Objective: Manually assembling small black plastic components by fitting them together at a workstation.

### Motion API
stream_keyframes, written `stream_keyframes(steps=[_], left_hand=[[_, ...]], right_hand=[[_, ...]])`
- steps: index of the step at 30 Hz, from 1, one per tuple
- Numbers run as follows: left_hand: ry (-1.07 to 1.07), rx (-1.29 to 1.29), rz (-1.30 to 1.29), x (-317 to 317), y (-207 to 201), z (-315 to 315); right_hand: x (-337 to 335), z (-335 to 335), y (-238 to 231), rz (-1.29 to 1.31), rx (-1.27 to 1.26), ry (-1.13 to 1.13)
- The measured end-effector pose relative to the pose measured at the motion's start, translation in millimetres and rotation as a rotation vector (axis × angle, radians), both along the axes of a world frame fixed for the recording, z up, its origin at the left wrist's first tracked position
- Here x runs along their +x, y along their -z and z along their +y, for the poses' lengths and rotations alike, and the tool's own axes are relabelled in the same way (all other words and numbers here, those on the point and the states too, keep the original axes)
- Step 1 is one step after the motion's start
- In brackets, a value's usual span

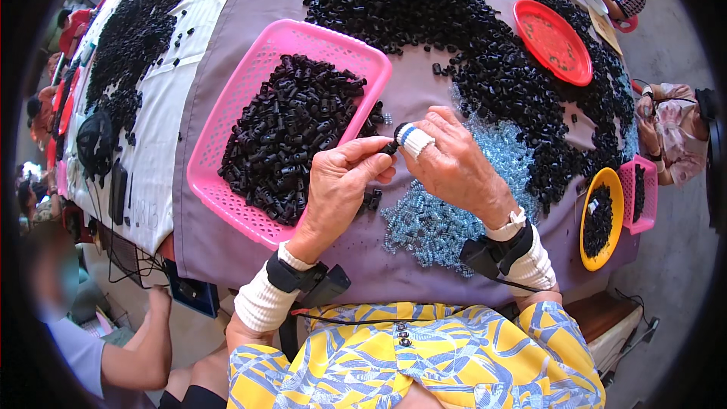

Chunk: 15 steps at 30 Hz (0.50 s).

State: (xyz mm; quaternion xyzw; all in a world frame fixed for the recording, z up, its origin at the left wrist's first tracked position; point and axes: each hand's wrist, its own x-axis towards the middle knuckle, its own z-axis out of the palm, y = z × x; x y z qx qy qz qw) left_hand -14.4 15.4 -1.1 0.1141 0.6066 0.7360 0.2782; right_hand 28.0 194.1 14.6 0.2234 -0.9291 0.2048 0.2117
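Observation:
My left hand (344,185) is closed in a pinch at the right edge of a pink perforated basket (326,44). It grips a small black plastic part (389,148), which my right hand (454,163) also holds from the other side with closed fingers. A white knitted band with a blue stripe (415,138) wraps a finger of the right hand. Many small black tubular parts (291,121) fill the basket. Below and around my right hand spreads a heap of small bluish springs (428,223). The fingers hide much of the held part.
Loose black parts (401,0) lie in a large heap at the far side. A red tray (556,42) rests on it. At right stand a yellow bowl (610,182) and a small pink basket (650,197). Other people sit around the table, one close at lower left (113,356).

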Motion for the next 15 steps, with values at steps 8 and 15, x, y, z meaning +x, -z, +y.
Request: stream_keyframes(steps=[8,15], left_hand=[[0.015,0.062,-0.117,-0.2,1.6,-2.3],[-0.037,0.042,-0.087,4.7,2.6,3.7]], right_hand=[[1.1,2.5,7.2,0.1,-0.01,-0.068],[1.4,0.1,11.1,0.094,-0.045,-0.046]])
